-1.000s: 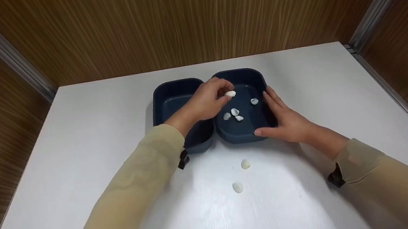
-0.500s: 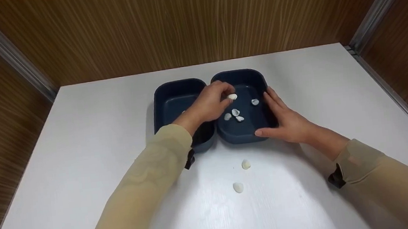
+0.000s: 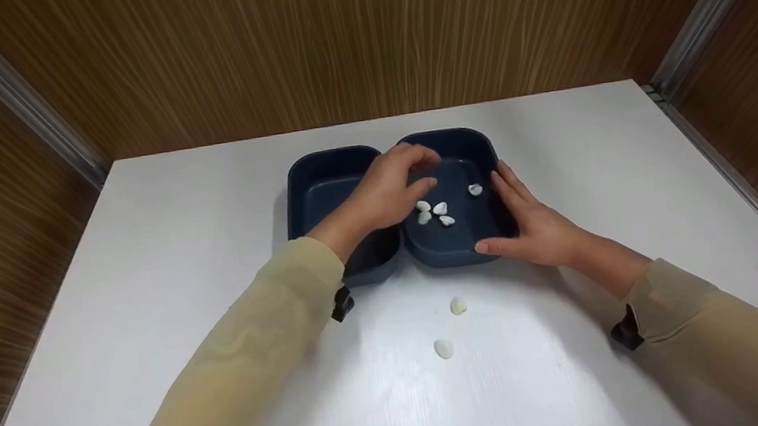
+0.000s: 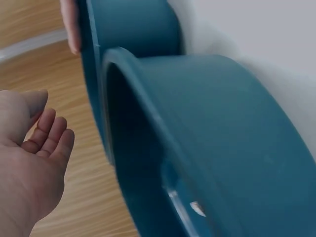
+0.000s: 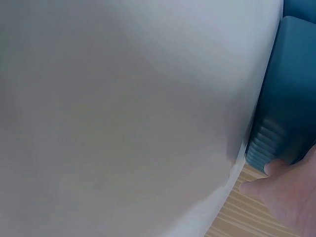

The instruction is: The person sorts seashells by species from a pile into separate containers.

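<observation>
Two dark blue boxes stand side by side: a left box and a right box. Over the right box's left part hovers my left hand, thumb and fingers apart, with nothing between them. Below it lie several small white seashells, and another shell is close to the right wall. My right hand rests against that box's right side, fingers along the outer wall and thumb at the near corner. In the left wrist view, part of a shell shows inside the left box.
Two pale shells, one nearer the boxes and one closer to me, lie on the white table. Wood-grain panels enclose the table at the back and both sides.
My left hand has let go of a shell, which now lies with the others in the right box. The hand has drawn slightly back and spread its fingers. My right hand stays put.
</observation>
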Demonstrator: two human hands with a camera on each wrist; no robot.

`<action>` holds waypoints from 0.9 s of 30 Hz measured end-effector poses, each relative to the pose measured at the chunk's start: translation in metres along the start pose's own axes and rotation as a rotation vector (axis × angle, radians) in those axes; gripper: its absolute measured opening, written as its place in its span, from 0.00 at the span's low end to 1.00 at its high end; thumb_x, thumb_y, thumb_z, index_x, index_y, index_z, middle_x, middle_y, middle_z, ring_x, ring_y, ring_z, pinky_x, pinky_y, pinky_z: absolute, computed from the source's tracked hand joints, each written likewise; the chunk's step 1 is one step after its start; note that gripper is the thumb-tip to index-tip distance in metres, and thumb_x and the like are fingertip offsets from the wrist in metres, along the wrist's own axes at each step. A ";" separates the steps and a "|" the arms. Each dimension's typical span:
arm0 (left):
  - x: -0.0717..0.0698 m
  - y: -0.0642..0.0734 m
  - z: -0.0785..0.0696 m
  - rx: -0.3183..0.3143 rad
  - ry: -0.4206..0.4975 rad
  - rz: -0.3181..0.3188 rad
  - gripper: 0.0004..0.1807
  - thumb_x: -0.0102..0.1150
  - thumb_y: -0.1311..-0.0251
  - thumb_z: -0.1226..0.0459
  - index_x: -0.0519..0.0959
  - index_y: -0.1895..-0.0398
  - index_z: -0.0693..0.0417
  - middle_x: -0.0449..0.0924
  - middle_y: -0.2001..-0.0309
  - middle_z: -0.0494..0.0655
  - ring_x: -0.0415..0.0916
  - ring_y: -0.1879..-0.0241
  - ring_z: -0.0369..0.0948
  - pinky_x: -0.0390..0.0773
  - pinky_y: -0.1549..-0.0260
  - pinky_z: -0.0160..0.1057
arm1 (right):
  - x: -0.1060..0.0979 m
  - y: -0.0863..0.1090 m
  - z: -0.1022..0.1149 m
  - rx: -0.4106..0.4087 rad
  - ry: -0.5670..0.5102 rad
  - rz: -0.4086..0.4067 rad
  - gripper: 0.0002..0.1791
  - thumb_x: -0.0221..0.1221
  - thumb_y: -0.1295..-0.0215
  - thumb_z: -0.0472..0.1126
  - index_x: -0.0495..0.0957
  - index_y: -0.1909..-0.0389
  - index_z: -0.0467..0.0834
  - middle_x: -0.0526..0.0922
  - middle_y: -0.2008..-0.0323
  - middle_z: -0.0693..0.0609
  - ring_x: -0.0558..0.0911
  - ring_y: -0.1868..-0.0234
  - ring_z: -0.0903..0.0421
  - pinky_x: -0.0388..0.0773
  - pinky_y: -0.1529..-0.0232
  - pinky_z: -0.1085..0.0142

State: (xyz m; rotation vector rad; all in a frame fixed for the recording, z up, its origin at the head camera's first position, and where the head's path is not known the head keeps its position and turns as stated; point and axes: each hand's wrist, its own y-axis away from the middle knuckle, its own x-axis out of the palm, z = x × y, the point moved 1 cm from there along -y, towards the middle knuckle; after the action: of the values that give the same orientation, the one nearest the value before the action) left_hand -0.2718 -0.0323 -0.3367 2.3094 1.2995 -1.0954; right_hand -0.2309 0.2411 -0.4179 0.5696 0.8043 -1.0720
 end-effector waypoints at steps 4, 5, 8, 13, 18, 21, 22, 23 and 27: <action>-0.005 0.014 -0.015 0.064 0.016 0.015 0.19 0.59 0.21 0.62 0.77 0.31 0.53 0.76 0.37 0.48 0.74 0.36 0.42 0.71 0.34 0.34 | -0.001 0.000 0.000 0.005 0.000 0.002 0.67 0.68 0.35 0.68 0.33 0.13 0.48 0.25 0.14 0.56 0.44 0.16 0.39 0.53 0.23 0.35; -0.006 0.018 -0.018 0.082 0.015 0.021 0.19 0.59 0.21 0.62 0.77 0.31 0.53 0.76 0.37 0.47 0.74 0.37 0.42 0.71 0.34 0.33 | -0.001 -0.001 0.000 0.006 0.000 0.003 0.67 0.68 0.35 0.68 0.33 0.13 0.48 0.25 0.14 0.56 0.44 0.16 0.39 0.53 0.23 0.35; -0.007 0.031 -0.026 0.133 0.013 0.038 0.19 0.59 0.21 0.62 0.77 0.32 0.54 0.77 0.37 0.47 0.75 0.37 0.40 0.71 0.34 0.34 | -0.001 -0.001 -0.001 0.006 -0.002 0.002 0.67 0.68 0.35 0.69 0.33 0.13 0.48 0.25 0.14 0.56 0.44 0.15 0.39 0.52 0.22 0.35; -0.002 0.054 -0.033 0.204 0.025 0.072 0.18 0.60 0.22 0.62 0.79 0.34 0.54 0.79 0.38 0.48 0.77 0.38 0.40 0.74 0.35 0.35 | -0.002 0.000 -0.002 0.010 0.001 0.004 0.67 0.67 0.35 0.69 0.32 0.13 0.49 0.25 0.14 0.56 0.43 0.15 0.39 0.52 0.23 0.34; 0.009 0.078 -0.035 0.244 0.036 0.121 0.16 0.63 0.23 0.62 0.80 0.36 0.54 0.80 0.41 0.48 0.78 0.40 0.39 0.75 0.38 0.33 | -0.002 0.000 -0.002 0.013 0.016 0.001 0.67 0.67 0.35 0.70 0.33 0.13 0.49 0.25 0.14 0.55 0.43 0.15 0.40 0.52 0.23 0.35; 0.017 0.090 -0.034 0.278 0.055 0.154 0.16 0.64 0.24 0.64 0.81 0.38 0.57 0.81 0.42 0.49 0.79 0.41 0.42 0.76 0.38 0.36 | -0.002 0.001 -0.003 0.008 0.016 -0.006 0.67 0.68 0.35 0.69 0.33 0.13 0.48 0.26 0.14 0.54 0.43 0.15 0.39 0.52 0.22 0.35; 0.021 0.093 -0.034 0.290 0.064 0.165 0.15 0.64 0.25 0.65 0.81 0.38 0.57 0.82 0.42 0.50 0.79 0.41 0.42 0.76 0.38 0.37 | -0.002 0.001 -0.003 0.006 0.017 -0.010 0.67 0.68 0.35 0.68 0.33 0.13 0.47 0.26 0.14 0.54 0.44 0.15 0.39 0.52 0.23 0.35; 0.024 0.097 -0.033 0.300 0.071 0.178 0.15 0.64 0.25 0.65 0.81 0.39 0.58 0.82 0.42 0.50 0.79 0.41 0.43 0.77 0.38 0.38 | -0.002 0.001 -0.003 0.004 0.017 -0.014 0.67 0.68 0.35 0.68 0.34 0.13 0.47 0.27 0.14 0.54 0.44 0.15 0.39 0.53 0.23 0.35; 0.037 0.110 -0.028 0.304 0.095 0.230 0.16 0.64 0.25 0.65 0.81 0.38 0.59 0.82 0.44 0.51 0.79 0.42 0.42 0.76 0.38 0.37 | -0.002 0.001 -0.003 0.007 0.015 -0.019 0.67 0.69 0.36 0.68 0.34 0.13 0.46 0.27 0.14 0.54 0.45 0.16 0.38 0.53 0.23 0.35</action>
State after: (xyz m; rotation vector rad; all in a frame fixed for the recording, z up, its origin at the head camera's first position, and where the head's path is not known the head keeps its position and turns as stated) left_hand -0.1572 -0.0553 -0.3581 2.6797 0.9175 -1.1852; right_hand -0.2318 0.2445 -0.4178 0.5773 0.8211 -1.0890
